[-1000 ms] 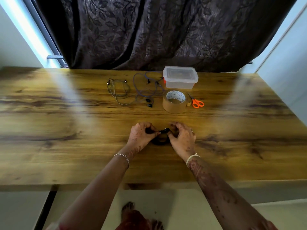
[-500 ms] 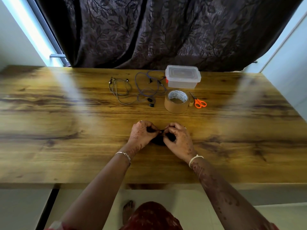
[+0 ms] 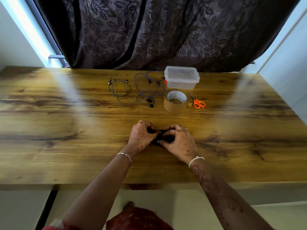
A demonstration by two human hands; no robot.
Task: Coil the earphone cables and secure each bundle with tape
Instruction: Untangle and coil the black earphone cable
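Observation:
A small black earphone bundle (image 3: 162, 137) lies at the middle of the wooden table (image 3: 66, 155), mostly hidden between my hands. My left hand (image 3: 142, 135) pinches its left side with curled fingers. My right hand (image 3: 178, 141) curls around its right side. Farther back lie a loose grey-brown earphone cable (image 3: 119, 90) and a tangled purple-grey earphone cable (image 3: 147, 90) with dark earbuds. A roll of brown tape (image 3: 175, 102) stands to their right.
Orange-handled scissors (image 3: 197, 102) lie right of the tape. A closed clear plastic box (image 3: 181, 77) sits behind the tape near the table's far edge. A dark patterned curtain (image 3: 157, 30) hangs behind the table. The near table edge runs below my wrists.
My hands have drawn closer together over the black bundle, and the fingers have shifted around it. The bundle stays in the same spot on the table.

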